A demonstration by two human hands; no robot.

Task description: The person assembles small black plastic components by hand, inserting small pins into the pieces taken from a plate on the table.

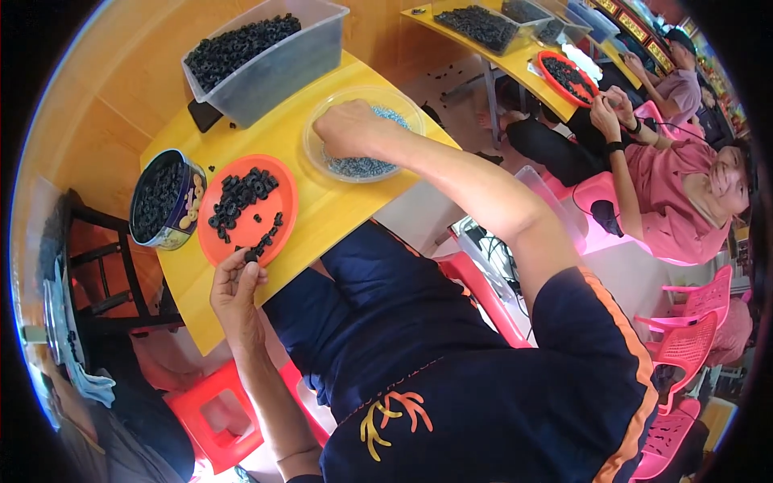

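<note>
At the near edge of the orange-red plate (pixel 283 191), my left hand (pixel 232 283) pinches a small black part (pixel 254 253) between thumb and fingertips. A pile of black ring-like parts (pixel 241 193) lies on that plate, with a short row of smaller black pieces (pixel 267 235) close to my fingers. My right hand (pixel 345 131) reaches into a clear round tub (pixel 412 113) of tiny silvery-blue metal pieces (pixel 361 167). Its fingers are curled downward, and their tips are hidden by the back of the hand.
A round tin (pixel 171 237) of black parts stands left of the plate. Behind it are a large translucent bin (pixel 282 79) heaped with black parts and a dark flat object (pixel 205 116). The yellow table (pixel 322 221) ends near my lap. At right, people sit by another table (pixel 523 84).
</note>
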